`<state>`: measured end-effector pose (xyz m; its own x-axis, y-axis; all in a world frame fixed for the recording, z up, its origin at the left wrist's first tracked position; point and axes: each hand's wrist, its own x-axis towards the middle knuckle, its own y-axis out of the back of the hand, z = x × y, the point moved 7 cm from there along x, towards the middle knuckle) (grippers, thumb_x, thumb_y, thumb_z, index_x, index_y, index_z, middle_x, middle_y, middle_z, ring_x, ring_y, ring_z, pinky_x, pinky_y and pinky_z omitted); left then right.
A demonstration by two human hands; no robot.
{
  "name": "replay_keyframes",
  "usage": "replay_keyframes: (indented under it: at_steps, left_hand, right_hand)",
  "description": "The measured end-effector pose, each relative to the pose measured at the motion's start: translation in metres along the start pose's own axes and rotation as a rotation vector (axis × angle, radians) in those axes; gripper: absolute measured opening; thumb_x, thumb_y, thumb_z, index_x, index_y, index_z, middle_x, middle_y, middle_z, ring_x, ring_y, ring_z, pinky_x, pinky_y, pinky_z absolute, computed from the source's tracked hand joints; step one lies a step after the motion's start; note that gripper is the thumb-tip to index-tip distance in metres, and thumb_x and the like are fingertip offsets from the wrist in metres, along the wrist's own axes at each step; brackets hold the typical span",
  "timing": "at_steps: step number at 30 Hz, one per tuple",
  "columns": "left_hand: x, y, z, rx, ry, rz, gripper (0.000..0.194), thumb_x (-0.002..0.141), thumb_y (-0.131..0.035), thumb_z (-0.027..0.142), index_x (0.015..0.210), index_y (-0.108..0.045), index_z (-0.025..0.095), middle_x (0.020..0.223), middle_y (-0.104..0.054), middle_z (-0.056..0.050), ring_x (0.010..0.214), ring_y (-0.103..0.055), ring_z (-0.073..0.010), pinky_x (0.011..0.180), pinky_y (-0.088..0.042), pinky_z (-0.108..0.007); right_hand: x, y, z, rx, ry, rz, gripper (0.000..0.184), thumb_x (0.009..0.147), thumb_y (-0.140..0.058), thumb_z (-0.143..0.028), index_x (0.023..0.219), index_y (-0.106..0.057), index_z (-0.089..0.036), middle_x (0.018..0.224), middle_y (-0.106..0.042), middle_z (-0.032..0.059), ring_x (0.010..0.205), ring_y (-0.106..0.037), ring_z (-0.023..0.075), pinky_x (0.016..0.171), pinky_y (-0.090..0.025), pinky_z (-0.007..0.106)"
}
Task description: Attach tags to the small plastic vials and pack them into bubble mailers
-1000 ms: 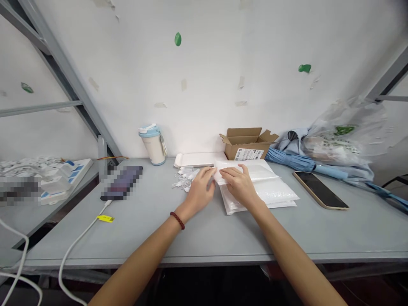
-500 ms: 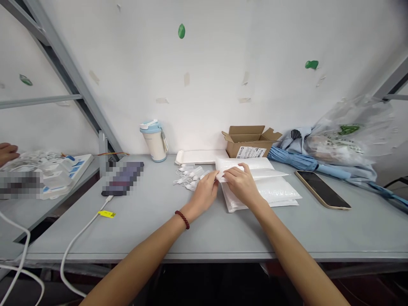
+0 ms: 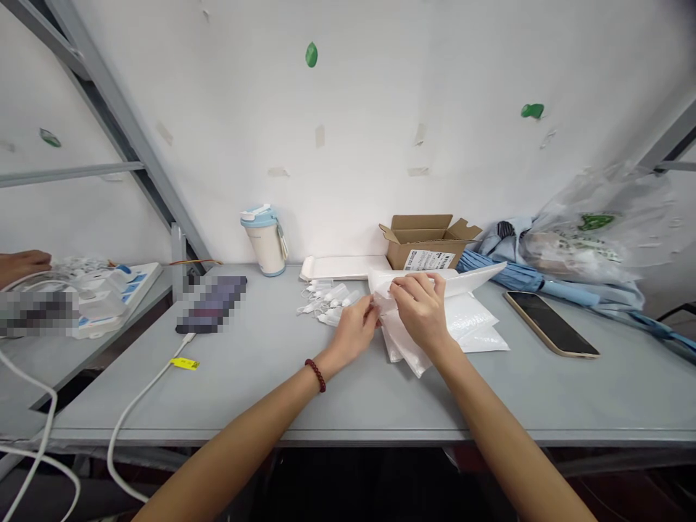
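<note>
My right hand [image 3: 423,308] pinches the upper edge of a white bubble mailer [image 3: 467,278], which is tilted up off the stack under it. At the mailer's left end, my left hand [image 3: 356,328] has its fingers closed on the edge; a dark red bead bracelet is on that wrist. Several more white mailers [image 3: 486,339] lie fanned out on the grey table beneath. Just left of my fingers is a loose pile of small clear tubes [image 3: 333,296] with white caps and cords.
An open cardboard box [image 3: 421,243] and a white tray [image 3: 345,267] stand by the wall. A tumbler [image 3: 264,241] and a cabled dark phone [image 3: 212,304] are leftward. Rightward lie another phone [image 3: 552,324], a blue umbrella [image 3: 503,273] and a plastic bag [image 3: 576,243]. Someone's hand [image 3: 25,268] is far left.
My right hand has lifted the mailer's edge, so it now stands more tilted. The mailers below have shifted and fanned out. The other person's hand reaches further in at the left.
</note>
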<state>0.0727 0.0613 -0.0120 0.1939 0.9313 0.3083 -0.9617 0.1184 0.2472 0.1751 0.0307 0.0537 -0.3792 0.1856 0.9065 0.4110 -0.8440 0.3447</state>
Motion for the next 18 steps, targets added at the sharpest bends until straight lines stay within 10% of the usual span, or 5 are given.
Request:
replay_keyframes:
  at_steps: [18]
  left_hand:
    - [-0.013,-0.008,0.019,0.179,-0.073,-0.055,0.028,0.086,-0.049,0.031,0.062,-0.041,0.019,0.053,-0.03,0.007,0.05,-0.028,-0.009,0.05,-0.024,-0.024]
  right_hand:
    - [0.004,0.007,0.013,0.09,-0.099,0.004,0.016,0.089,-0.054,-0.033,0.094,-0.061,-0.019,0.06,-0.061,-0.0013,0.064,-0.052,0.0138,0.077,-0.028,0.033]
